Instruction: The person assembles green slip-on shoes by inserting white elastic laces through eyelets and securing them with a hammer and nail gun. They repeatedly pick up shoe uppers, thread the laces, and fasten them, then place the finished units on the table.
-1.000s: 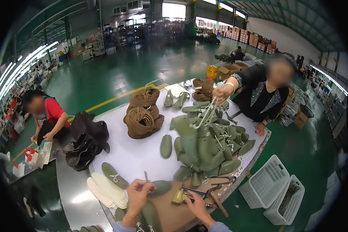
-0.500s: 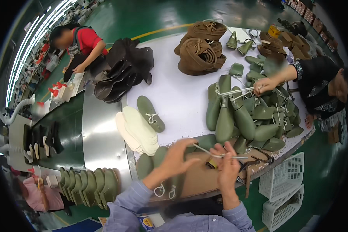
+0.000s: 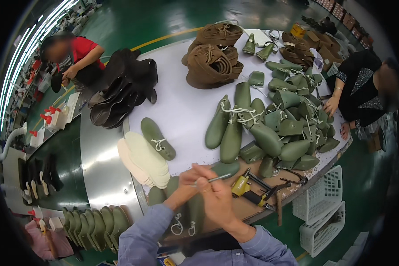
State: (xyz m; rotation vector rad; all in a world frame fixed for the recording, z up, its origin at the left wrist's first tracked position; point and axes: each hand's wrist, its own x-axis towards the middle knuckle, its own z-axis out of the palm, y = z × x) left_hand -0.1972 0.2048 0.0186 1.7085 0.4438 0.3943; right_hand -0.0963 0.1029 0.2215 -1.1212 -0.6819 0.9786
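Note:
Over the near edge of the table my two hands meet. My right hand is closed round a thin grey metal rod, which sticks out past the fingers to the right. My left hand is closed against it, and whatever its fingers hold is hidden. Just beyond them lies a green shoe last. More lasts lie partly under my hands, with white cord loops hanging near my left forearm. Left of my hands are cream insoles and a green last tied with white cord.
A yellow and black staple gun, pincers and a wooden handle lie right. Beyond rises a pile of green lasts. Brown boots and black uppers stand farther off. A co-worker is at right, white crates below.
My hands have come together from apart, and the white cord stretched between them no longer shows. The co-worker's hand has let go of the corded lasts and drawn back. My view has shifted.

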